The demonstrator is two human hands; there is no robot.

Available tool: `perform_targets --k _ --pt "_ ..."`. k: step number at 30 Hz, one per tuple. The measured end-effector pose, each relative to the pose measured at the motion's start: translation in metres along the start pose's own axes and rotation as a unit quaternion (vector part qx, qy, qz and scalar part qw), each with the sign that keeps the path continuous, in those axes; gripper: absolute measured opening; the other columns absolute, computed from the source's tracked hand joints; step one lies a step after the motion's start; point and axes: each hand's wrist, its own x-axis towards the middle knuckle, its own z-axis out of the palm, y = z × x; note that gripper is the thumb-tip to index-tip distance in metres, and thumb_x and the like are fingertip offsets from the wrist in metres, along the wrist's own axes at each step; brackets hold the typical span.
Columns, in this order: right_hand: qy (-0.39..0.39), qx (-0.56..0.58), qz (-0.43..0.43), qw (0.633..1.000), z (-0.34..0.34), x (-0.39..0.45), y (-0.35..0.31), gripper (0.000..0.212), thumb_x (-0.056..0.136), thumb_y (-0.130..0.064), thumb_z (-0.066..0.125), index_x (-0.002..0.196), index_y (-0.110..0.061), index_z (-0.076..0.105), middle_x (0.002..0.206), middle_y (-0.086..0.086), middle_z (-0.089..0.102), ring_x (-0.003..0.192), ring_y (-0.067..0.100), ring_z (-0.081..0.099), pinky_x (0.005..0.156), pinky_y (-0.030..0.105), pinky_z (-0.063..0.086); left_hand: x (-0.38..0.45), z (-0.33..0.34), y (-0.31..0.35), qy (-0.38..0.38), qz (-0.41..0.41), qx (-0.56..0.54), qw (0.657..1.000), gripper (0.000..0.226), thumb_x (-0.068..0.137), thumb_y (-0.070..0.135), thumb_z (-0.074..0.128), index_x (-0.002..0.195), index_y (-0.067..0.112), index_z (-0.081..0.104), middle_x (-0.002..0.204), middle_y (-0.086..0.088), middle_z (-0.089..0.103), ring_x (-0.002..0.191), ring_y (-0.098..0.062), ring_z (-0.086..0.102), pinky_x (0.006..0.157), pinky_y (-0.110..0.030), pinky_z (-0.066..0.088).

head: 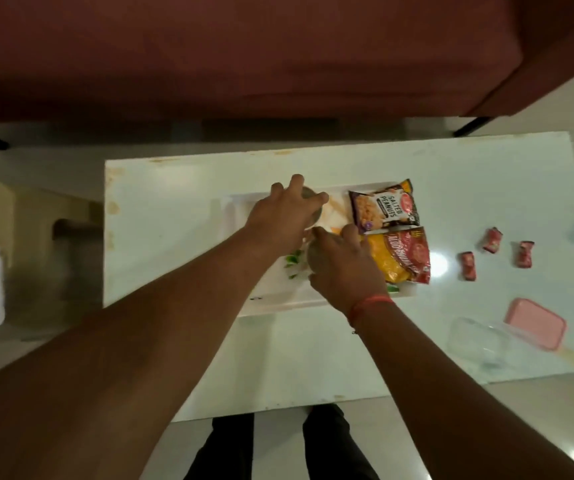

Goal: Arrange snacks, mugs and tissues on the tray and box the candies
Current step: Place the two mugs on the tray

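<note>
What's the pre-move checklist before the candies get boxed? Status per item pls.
1. Snack packets on tray: ok. Salted peanuts packet and yellow-red packet lie on the white tray.
2. Mugs set down: cannot tell. Left hand and right hand each cover a round object on the tray.
3. Hands free: not ok. Both are busy over the tray.
4. Candies reachable: ok. Three red candies lie loose on the table, right of the tray.
5. Box open: ok. Clear container sits uncovered, pink lid beside it.
6. Tissues placed: cannot tell.
</note>
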Motion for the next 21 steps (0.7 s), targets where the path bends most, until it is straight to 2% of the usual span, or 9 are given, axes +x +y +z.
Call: perform_targets --k 3,6,8,11,21 --pt "-0.003 0.006 -0.006 1.000 0.010 0.010 0.023 0.067 0.065 -0.044 0.055 0.129 -0.030 0.038 0.119 0.009 0.058 0.101 0.037 0.052 0.087 0.046 0.046 0.017 0.007 0.020 -0.020 -0.015 0.014 1.000 0.077 0.080 0.019 0.074 0.144 0.035 0.034 0.142 -0.011 0.031 0.121 -0.034 0.043 0.086 -0.044 0.053" --pt "0.010 0.026 -0.009 1.000 0.005 0.005 0.033 0.070 0.068 -0.046 0.065 0.132 -0.028 0.041 0.122 0.014 0.052 0.101 0.040 0.055 0.095 0.053 0.048 0.030 0.012 0.032 -0.029 -0.021 0.028 0.999 0.080 0.078 0.017 0.076 0.144 0.034 0.035 0.144 -0.011 0.030 0.122 -0.034 0.042 0.086 -0.044 0.052" --pt "0.018 0.045 -0.009 0.999 0.002 0.001 0.038 0.076 0.070 -0.048 0.072 0.138 -0.028 0.041 0.126 0.013 0.046 0.104 0.039 0.056 0.090 0.049 0.053 0.040 0.015 0.037 -0.026 -0.016 0.035 0.999 0.084 0.075 0.016 0.079 0.143 0.035 0.034 0.144 -0.011 0.030 0.122 -0.034 0.042 0.084 -0.044 0.053" --pt "0.021 0.053 -0.008 0.998 0.003 -0.002 0.039 0.081 0.072 -0.055 0.072 0.141 -0.031 0.039 0.129 0.010 0.040 0.110 0.033 0.054 0.075 0.041 0.056 0.050 0.015 0.041 -0.020 0.001 0.045 0.999 0.086 0.072 0.016 0.081 0.141 0.036 0.034 0.144 -0.010 0.030 0.122 -0.034 0.042 0.080 -0.044 0.053" --pt "0.028 0.042 -0.004 0.999 0.006 -0.003 0.038 0.087 0.073 -0.062 0.070 0.145 -0.030 0.034 0.138 0.013 0.037 0.116 0.036 0.054 0.080 0.042 0.055 0.052 0.019 0.040 -0.030 0.019 0.084 0.996 0.087 0.074 0.021 0.081 0.144 0.034 0.032 0.148 -0.012 0.028 0.128 -0.035 0.041 0.087 -0.043 0.055"
